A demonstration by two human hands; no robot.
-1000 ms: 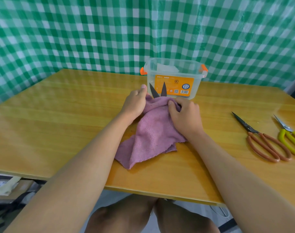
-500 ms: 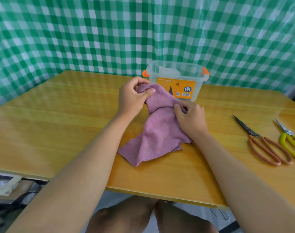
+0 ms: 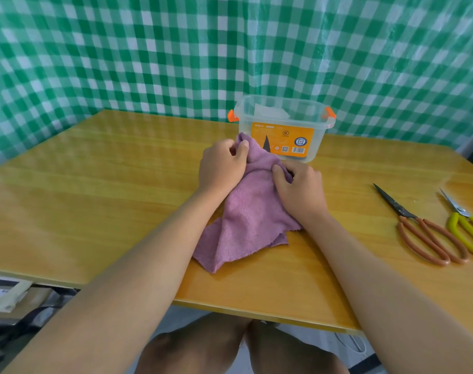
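Here the left hand (image 3: 221, 168) pinches the raised top of the fuzzy purple cloth (image 3: 246, 225) on the yellow wooden desk (image 3: 95, 184), the right hand (image 3: 301, 188) curls its fingers round the bundled middle, a dark blade tip (image 3: 266, 144) pokes out, so wiping looks midway, with orange-handled scissors (image 3: 418, 230) and yellow-handled scissors (image 3: 467, 230) apparently waiting.

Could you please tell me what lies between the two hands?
In the head view, the purple cloth lies between the left hand and right hand, both gripping it.
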